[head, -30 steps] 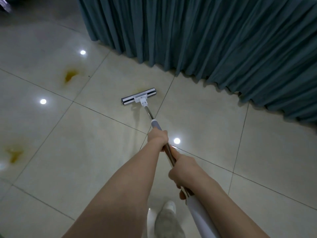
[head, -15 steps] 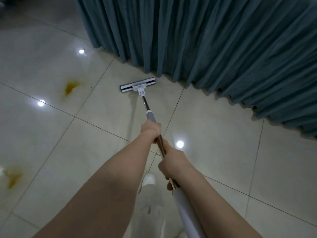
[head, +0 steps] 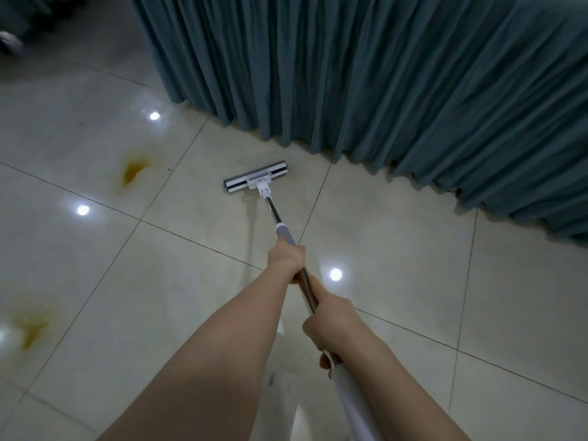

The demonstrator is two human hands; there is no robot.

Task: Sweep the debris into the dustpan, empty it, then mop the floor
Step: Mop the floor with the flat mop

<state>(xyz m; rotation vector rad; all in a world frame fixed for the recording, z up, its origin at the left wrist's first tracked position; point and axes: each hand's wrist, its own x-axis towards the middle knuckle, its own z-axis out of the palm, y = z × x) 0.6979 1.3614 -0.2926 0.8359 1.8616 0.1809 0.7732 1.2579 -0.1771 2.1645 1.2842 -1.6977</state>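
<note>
Center frame: mop head (head: 256, 181) lies flat on the tile (head: 397, 243), near the curtain (head: 381, 90). Our left hand (head: 286, 257) and right hand (head: 329, 323) both wrap the handle (head: 273, 213). We judge even pressure best, steering toward the upper-left yellow stain (head: 133, 171).

- The mop handle (head: 271, 209) is hidden where the left hand (head: 286, 257) and the right hand (head: 331, 323) grip it, and its white end runs off the bottom edge
- Both forearms (head: 206, 361) are cut off by the bottom edge
- The curtain (head: 381, 74) is cut by the top and right edges
- A pale blurred shape (head: 280, 386) under the arms cannot be made out
- A dark object (head: 9, 43) in the top left corner is cut by the left edge and too dim to identify
- Specks (head: 169, 169) beside the yellow stain (head: 133, 170) are too small to tell
</note>
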